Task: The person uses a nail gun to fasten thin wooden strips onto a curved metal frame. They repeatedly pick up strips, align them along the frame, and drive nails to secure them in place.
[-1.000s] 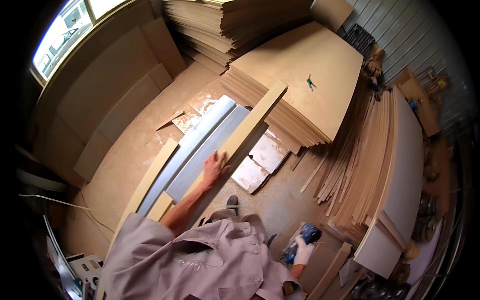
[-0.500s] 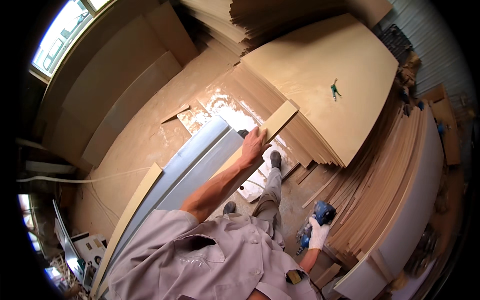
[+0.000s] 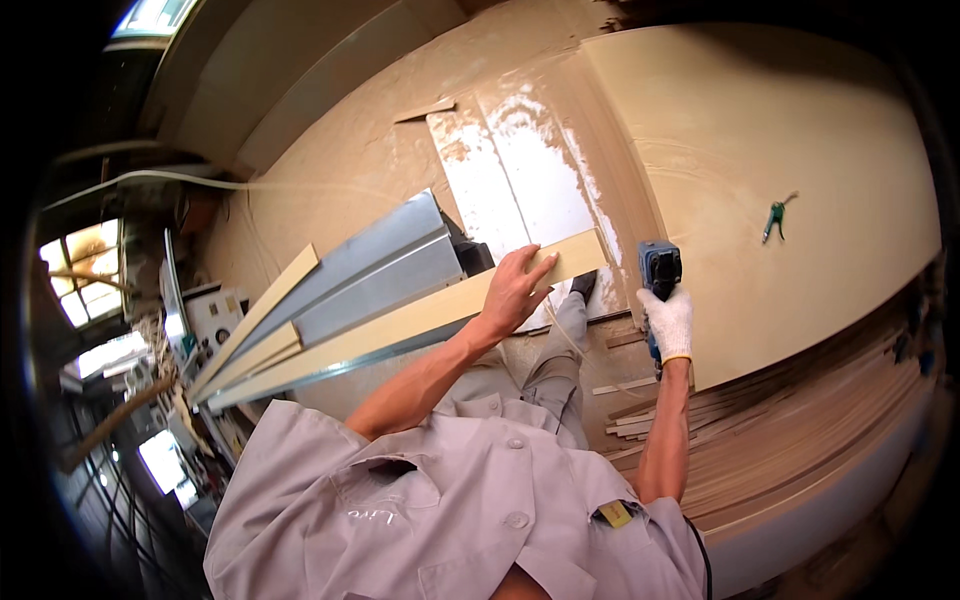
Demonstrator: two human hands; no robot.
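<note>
Since the earlier frame, a blue-and-black handheld power tool [image 3: 660, 262] has been lifted from between four and five o'clock to three o'clock, though the view has turned as well. It is grasped by the right hand [image 3: 670, 320], covered by a white knitted glove, whose fingers are wrapped around the body, presumably for a firm hold. Near the view's centre, a long, narrow, pale-yellow board [image 3: 578, 255] is overlain by the bare left hand [image 3: 517, 292], spread across it close to its free end, perhaps to steady it; whether it is tightly clenched cannot be told.

The board is laid along the near side of a long silver-grey metal table [image 3: 370, 255] at ten o'clock, its end projecting past the table. A narrow gap is left between that end and the tool, so sideways room looks limited.

At four o'clock, thin brown wooden strips [image 3: 790, 450] are piled. At two o'clock, a broad stack of smooth tan sheets [image 3: 740, 130] is bounded by a straight left edge, just beyond the tool; a small green pistol-shaped tool [image 3: 776, 218] is set well inside it. Toward twelve, glossy white flat panels [image 3: 510, 160] are laid on the floor.
</note>
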